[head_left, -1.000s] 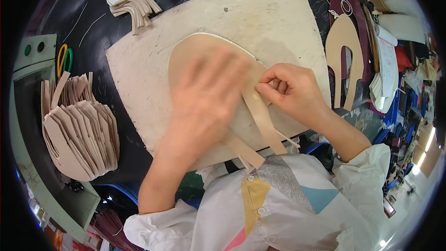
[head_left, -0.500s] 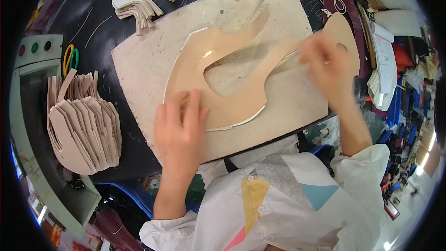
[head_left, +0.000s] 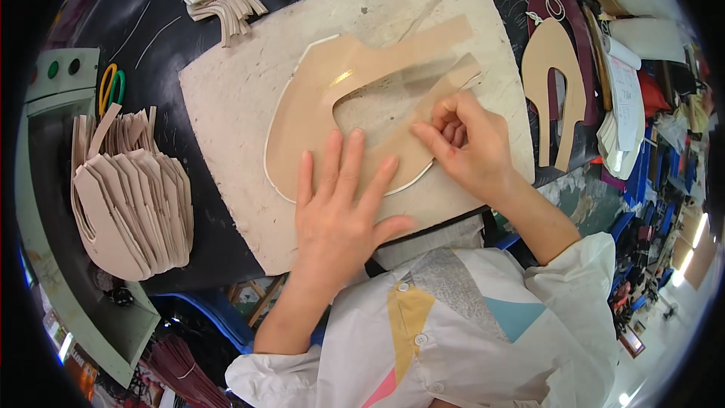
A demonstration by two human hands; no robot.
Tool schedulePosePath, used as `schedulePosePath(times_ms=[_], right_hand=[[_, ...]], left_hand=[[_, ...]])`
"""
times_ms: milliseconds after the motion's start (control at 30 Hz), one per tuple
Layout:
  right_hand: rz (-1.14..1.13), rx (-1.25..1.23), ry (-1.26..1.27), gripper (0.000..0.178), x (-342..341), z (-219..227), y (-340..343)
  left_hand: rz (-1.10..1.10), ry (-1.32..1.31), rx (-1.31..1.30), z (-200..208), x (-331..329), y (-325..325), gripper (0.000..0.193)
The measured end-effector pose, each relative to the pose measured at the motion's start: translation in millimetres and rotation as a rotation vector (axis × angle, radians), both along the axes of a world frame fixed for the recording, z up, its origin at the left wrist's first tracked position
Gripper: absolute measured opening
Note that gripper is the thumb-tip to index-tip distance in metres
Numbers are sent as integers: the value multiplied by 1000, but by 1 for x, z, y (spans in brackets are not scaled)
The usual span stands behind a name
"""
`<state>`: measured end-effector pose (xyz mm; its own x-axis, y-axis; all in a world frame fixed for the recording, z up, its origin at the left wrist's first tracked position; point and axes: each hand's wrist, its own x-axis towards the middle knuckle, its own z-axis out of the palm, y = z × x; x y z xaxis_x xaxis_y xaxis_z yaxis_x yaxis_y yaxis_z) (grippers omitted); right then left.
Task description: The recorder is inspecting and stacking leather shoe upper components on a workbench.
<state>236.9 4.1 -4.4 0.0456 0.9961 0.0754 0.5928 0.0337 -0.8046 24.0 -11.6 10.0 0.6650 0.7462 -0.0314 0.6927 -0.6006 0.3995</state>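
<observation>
A beige U-shaped shoe-upper piece with a white edge lies on a pale board, its two arms reaching to the upper right. My left hand rests palm down on the lower part of the piece, fingers spread. At the outer edge of its lower arm, my right hand is closed, with thumb and index finger close together. Whatever lies between those fingertips is hidden. A thin beige strip lies beyond the upper arm.
Left stands a bundle of cut beige pieces; another stack is at the top. A tan slotted piece lies right of the board over a maroon one. Scissors lie by a grey metal box with buttons.
My right hand has moved left and down onto the lower arm of the piece. My left hand has shifted right and flattened with fingers spread. The upper arm now lies flatter, farther right.
</observation>
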Motion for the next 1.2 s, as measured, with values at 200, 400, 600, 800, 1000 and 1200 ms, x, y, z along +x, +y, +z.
schedulePosePath(times_ms=[200,400,600,800,1000,1200], right_hand=[[27,-69,-9,30,4,1,7],[-42,-92,104,74,4,-1,4],[-248,70,370,67,20,9,12],[-205,0,367,52,34,-3,8],[-204,-25,301,32,33,-11,7],[-163,-32,198,10,46,0,6]], left_hand=[[38,-182,-43,-6,15,-2,81],[-21,-118,210,15,-61,19,60],[413,-271,775,78,-122,28,24],[1390,-382,630,59,-266,-5,31],[1237,-104,969,68,-197,60,31],[666,-222,706,20,-74,261,49]])
